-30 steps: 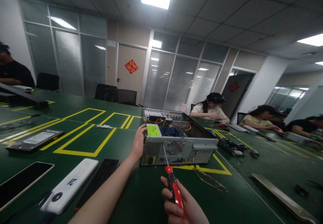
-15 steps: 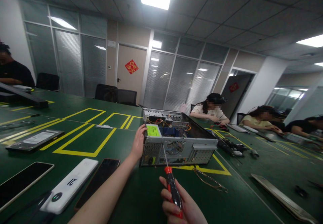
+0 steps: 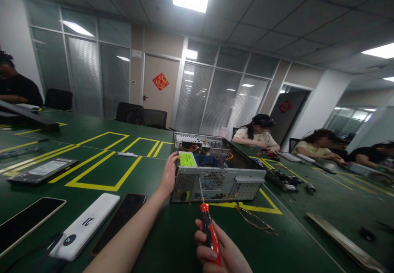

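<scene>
An uncovered computer case (image 3: pixel 226 183) lies on the green table with its rear panel facing me. My left hand (image 3: pixel 169 174) grips its left side, fingertips at the upper edge beside the power supply (image 3: pixel 186 159) with a lime-green label. In my right hand (image 3: pixel 215 244) is a red and black screwdriver (image 3: pixel 210 233), fingers wrapped round the handle. Its shaft points up at the rear panel, and the tip meets the panel near the power supply's lower right. The screw head itself is too small to make out. Wires and boards show inside the case.
Left of my arm lie a hard drive (image 3: pixel 43 171), a white device marked 21 (image 3: pixel 86 226) and two phones. Loose wires (image 3: pixel 257 220) and a metal panel (image 3: pixel 344 240) are on the right. Co-workers sit across the table, among cables and parts.
The screwdriver handle has turned in my right hand, so more of its red stripe faces me. My left hand and the case stay in place.
</scene>
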`<state>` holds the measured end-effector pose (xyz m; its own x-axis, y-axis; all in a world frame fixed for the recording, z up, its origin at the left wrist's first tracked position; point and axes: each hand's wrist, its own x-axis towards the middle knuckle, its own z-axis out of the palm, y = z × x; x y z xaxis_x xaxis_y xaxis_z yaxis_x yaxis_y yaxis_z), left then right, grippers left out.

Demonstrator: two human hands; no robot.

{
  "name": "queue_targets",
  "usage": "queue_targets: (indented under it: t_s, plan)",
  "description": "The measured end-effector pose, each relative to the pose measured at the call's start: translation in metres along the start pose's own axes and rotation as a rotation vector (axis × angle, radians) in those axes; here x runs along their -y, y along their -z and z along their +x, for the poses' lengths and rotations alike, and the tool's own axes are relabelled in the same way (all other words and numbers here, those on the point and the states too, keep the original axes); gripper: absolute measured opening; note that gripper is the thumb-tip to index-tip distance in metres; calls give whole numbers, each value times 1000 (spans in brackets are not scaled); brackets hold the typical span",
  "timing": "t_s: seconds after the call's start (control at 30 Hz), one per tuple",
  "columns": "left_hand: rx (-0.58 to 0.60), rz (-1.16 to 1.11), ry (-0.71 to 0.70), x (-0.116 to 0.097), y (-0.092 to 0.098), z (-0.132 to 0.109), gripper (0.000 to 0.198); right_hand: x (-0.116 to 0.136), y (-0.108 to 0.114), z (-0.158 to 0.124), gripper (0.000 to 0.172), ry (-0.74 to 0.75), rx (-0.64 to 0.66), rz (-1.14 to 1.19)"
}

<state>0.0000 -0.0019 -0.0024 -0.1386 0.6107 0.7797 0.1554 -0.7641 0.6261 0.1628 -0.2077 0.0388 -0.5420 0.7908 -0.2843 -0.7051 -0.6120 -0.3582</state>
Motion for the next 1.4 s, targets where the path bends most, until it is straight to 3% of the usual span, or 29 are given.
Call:
queue_targets:
  t_s: [0.17, 0.37, 0.67, 0.9, 1.07, 1.23, 1.3, 1.4]
  plan:
    - [8, -8, 18, -1, 0, 0, 43, 1, 4, -2, 37, -10, 44, -18]
    - [14, 1, -3, -3, 2, 1, 44, -2, -1, 1, 36, 24, -149, -20]
    - [4, 5, 6, -1, 0, 0, 44, 3, 5, -2, 36, 12, 29, 50]
    - [7, 0, -1, -1, 1, 0, 44, -4, -4, 1, 30, 65, -227, 61]
    - [5, -1, 6, -3, 1, 0, 44, 2, -3, -3, 37, 29, -97, 63]
    - [10, -3, 24, -2, 0, 0, 44, 7, 6, -5, 31, 65, 38, 87]
    - [7, 1, 22, -1, 0, 0, 43, 6, 7, -4, 32, 40, 36, 73]
    - [0, 2, 18, 0, 0, 0, 44, 4, 3, -2, 29, 26, -91, 113]
